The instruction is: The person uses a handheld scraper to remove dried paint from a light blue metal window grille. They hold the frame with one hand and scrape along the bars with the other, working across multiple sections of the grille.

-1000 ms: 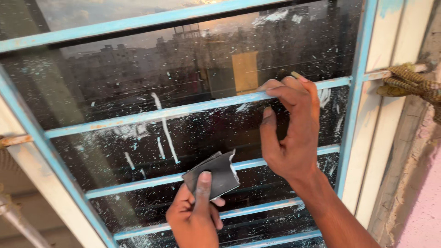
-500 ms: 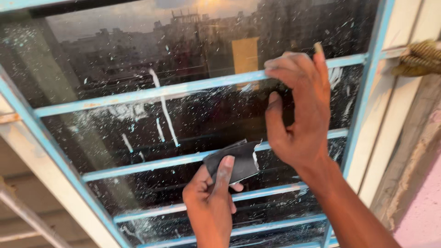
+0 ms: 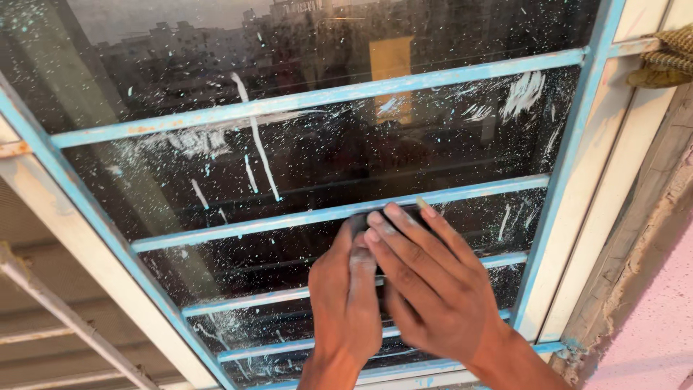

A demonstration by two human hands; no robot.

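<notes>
Window pane [image 3: 325,152]: dark glass, fills most of the view, reflects buildings and sky, flecked all over with pale blue and white paint spatter; longer white streaks left of centre and near the upper right.

Window frame [image 3: 577,173]: pale blue edge with cream outer strip, runs down the right side and slants along the lower left.

Grille bars [image 3: 317,97]: pale blue, horizontal, several in a stack across the glass, paint worn thin in places.

Wall edge [image 3: 635,238]: rough plaster and pinkish surface, right of the frame.

Right hand [image 3: 433,289]: in the lower middle of the pane, back to the camera, fingers extended and close together, laid flat across the left hand's fingertips and onto the glass between two bars. Not closed round anything that can be seen.

Left hand [image 3: 345,303]: just left of and partly under the right hand, fingers pointing up, dusted pale, pressing a dark sheet against the glass.

Woven cloth [image 3: 664,61]: olive and tan, bunched at the upper right corner, on the frame.

Dark sheet [image 3: 359,219]: small, thin, charcoal grey; only a sliver shows above the fingertips of both hands, flat on the pane just below a grille bar. How the left hand grips it cannot be told.
</notes>
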